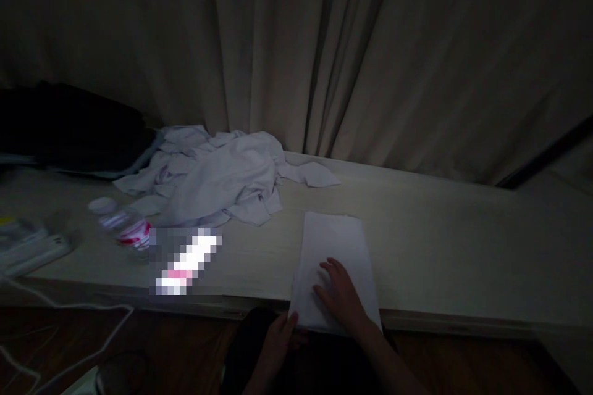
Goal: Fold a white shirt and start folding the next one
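Observation:
In front of me a white rectangle (334,237), which looks like a folded cloth, lies on the pale tabletop with its near end reaching past the edge. My left hand (283,330) pinches its near left corner, thumb on top and fingers below. Over the middle of the cloth is my right hand (340,290), fingers spread and bent; whether the fingertips touch it is hard to tell in the dim light. Beyond and to the left, a crumpled heap of white cloths (227,173) lies loosely spread.
Left of the heap sits a dark bundle (65,129). A clear bottle with a white cap (102,205) stands nearer, beside a glowing blurred-out object (185,262). White cable (97,307) hangs over the left table edge. Curtains (278,43) line the back.

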The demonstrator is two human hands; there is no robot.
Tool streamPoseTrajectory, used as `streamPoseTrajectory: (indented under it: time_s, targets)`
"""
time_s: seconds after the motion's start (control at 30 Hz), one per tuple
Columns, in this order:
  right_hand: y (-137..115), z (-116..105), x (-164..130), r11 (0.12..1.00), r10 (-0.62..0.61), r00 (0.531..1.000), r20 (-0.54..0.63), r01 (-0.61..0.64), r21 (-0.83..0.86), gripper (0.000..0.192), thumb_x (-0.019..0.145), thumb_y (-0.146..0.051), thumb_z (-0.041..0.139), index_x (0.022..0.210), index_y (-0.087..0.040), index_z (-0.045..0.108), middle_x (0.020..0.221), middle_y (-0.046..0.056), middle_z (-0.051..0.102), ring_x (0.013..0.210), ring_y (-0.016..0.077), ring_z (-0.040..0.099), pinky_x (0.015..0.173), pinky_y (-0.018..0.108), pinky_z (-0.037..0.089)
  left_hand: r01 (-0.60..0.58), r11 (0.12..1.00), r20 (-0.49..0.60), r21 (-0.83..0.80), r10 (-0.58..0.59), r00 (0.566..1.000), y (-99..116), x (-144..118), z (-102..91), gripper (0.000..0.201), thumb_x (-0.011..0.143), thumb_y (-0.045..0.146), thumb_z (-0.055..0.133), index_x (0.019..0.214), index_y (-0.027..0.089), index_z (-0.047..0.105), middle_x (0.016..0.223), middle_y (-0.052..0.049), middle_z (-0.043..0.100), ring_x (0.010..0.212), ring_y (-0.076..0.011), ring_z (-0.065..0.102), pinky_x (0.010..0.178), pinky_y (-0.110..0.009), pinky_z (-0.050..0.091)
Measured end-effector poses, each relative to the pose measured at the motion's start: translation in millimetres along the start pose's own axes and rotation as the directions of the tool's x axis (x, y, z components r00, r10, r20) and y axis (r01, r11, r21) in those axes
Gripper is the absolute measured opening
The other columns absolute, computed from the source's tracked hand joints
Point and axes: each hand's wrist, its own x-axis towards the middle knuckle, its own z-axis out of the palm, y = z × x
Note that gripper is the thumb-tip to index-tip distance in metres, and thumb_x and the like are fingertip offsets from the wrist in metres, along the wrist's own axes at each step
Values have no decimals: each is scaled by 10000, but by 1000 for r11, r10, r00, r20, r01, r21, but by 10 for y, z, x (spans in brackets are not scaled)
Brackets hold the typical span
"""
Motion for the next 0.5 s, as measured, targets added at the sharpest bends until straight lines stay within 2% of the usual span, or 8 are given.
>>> streamPoseTrajectory:
  time_s: [0.1,0.2,0.33,0.5]
  targets:
    - [-224,170,196,996,-26,1000,-11,27,88,263,755,-271,626,1009,-224,577,1241,96,529,1187,243,466,1009,435,397,-19,1000,29,11,19,999,-22,11,-11,646,553,717,607,854,146,598,639,-57,687,521,-161,632,485,-248,427]
    - [-374,217,272,970,-10,998,-64,25,243,90,749,-209,614,819,-222,559,1079,60,573,1050,195,532,932,369,439,-11,1000,70,1,11,997,-39,16,-39,666,555,721,604,885,143,596,637,-46,687,516,-146,626,480,-233,413]
    - [-496,179,276,928,-7,995,-98,43,370,82,741,-187,609,722,-220,536,915,23,575,900,164,554,810,310,456,10,1000,107,-27,-7,994,-53,27,-67,668,556,713,612,899,141,588,652,-40,695,550,-143,641,526,-234,433]
    - [-568,109,265,913,-6,993,-118,54,404,99,735,-207,618,694,-218,528,833,10,573,805,153,548,715,288,445,24,999,137,-27,-20,990,-81,67,-68,654,548,721,613,858,146,576,654,-54,699,577,-171,658,539,-256,450]
